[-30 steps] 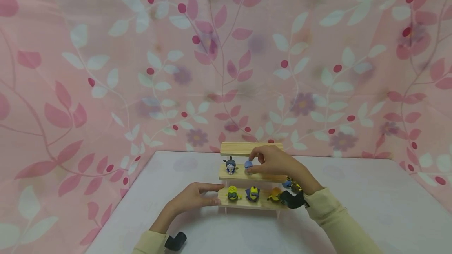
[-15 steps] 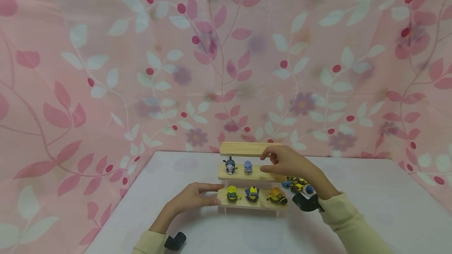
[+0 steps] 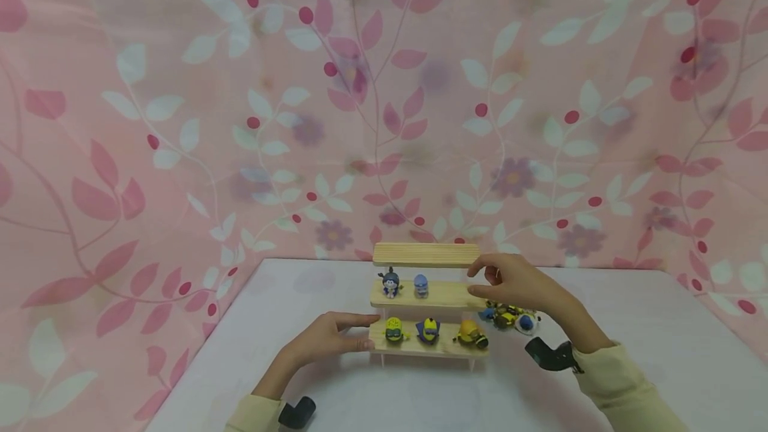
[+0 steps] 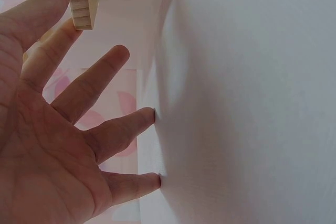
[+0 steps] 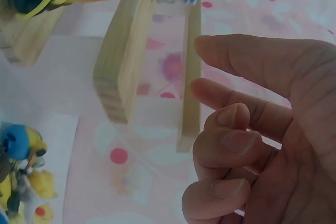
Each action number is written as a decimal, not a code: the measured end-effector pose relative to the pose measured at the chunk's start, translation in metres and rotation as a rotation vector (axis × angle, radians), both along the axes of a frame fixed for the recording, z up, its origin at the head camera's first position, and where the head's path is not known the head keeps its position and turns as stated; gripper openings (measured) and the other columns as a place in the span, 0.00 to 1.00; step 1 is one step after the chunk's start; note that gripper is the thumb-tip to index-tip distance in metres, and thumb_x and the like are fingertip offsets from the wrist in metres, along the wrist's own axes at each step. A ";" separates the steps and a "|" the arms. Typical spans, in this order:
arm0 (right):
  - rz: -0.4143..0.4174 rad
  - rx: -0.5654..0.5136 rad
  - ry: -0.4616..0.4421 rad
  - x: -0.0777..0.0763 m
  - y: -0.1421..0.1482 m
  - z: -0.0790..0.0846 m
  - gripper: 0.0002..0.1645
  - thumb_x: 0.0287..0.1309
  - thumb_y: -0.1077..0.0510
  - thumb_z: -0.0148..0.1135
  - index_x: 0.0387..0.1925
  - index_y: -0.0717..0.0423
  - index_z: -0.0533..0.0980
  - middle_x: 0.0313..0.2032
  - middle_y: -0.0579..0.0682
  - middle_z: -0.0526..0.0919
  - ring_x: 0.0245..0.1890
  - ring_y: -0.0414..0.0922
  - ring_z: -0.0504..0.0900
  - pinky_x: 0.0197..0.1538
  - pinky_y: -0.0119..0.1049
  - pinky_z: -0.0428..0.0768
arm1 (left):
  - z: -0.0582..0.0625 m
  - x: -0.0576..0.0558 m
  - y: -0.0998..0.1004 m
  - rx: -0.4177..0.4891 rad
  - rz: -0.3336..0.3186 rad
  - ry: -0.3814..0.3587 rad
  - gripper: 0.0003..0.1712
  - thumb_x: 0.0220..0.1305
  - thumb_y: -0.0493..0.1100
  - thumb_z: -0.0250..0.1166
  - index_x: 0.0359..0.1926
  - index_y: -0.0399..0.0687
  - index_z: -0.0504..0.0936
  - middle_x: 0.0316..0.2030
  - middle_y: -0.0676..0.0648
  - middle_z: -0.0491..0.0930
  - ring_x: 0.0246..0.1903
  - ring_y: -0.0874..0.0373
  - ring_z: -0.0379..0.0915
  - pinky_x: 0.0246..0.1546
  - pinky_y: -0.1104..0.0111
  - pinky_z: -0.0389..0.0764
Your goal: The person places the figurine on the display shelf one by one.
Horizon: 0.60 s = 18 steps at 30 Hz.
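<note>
Pale-wood stand (image 3: pixel 426 254), three tiers, toward back edge of tabletop (image 3: pixel 600 325). Middle shelf (image 3: pixel 450 293): grey-haired figure (image 3: pixel 391 283) at left end, light-blue figure (image 3: pixel 421 287) near centre. Bottom shelf (image 3: pixel 414 345): three yellow figures (image 3: pixel 429 330). Loose pile (image 3: pixel 507 317): off right end. Handling, judged: seat figures squarely on bases, fingers clear of neighbours, stand braced. Left hand (image 3: pixel 318 339): fingers straight, spread; thumb and forefinger touching bottom shelf's left end. Right hand (image 3: pixel 519 282): thumb and forefinger parted, grasping nothing, by middle shelf's right end.
</note>
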State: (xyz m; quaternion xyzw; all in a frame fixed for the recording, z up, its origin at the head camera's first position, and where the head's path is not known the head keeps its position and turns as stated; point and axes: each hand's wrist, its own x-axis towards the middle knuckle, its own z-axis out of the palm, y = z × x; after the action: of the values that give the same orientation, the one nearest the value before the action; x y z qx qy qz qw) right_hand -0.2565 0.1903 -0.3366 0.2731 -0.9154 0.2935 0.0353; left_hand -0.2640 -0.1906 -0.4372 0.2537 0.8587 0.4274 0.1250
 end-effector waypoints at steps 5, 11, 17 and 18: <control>0.007 -0.011 0.017 0.002 0.013 -0.006 0.13 0.58 0.53 0.72 0.41 0.54 0.80 0.22 0.43 0.68 0.20 0.37 0.65 0.24 0.31 0.67 | -0.001 0.000 0.000 0.015 0.004 -0.011 0.28 0.58 0.57 0.72 0.61 0.64 0.81 0.58 0.57 0.79 0.67 0.47 0.64 0.65 0.42 0.61; 0.000 -0.018 0.021 0.008 0.024 -0.008 0.12 0.58 0.53 0.71 0.40 0.53 0.80 0.22 0.42 0.68 0.20 0.36 0.64 0.25 0.31 0.66 | -0.001 0.000 0.000 0.014 -0.002 -0.003 0.28 0.59 0.56 0.72 0.61 0.64 0.80 0.58 0.58 0.79 0.66 0.49 0.65 0.66 0.43 0.61; -0.023 -0.023 0.002 0.008 0.035 -0.015 0.13 0.58 0.53 0.71 0.40 0.56 0.80 0.21 0.43 0.68 0.19 0.36 0.63 0.23 0.31 0.65 | -0.001 0.000 0.000 0.014 0.000 0.002 0.28 0.58 0.56 0.72 0.61 0.65 0.80 0.57 0.58 0.79 0.66 0.49 0.65 0.66 0.43 0.62; -0.023 -0.026 0.001 0.007 0.037 -0.017 0.13 0.57 0.54 0.71 0.40 0.56 0.80 0.21 0.43 0.68 0.19 0.36 0.64 0.23 0.30 0.65 | -0.001 0.000 0.000 0.013 0.000 0.003 0.28 0.58 0.56 0.72 0.60 0.65 0.81 0.57 0.58 0.79 0.66 0.49 0.65 0.66 0.43 0.62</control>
State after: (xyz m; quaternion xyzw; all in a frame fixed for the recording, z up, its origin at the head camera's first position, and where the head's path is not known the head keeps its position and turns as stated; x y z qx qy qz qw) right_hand -0.2494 0.2274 -0.3537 0.2622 -0.9147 0.3046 0.0427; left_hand -0.2643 -0.1909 -0.4380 0.2550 0.8561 0.4326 0.1221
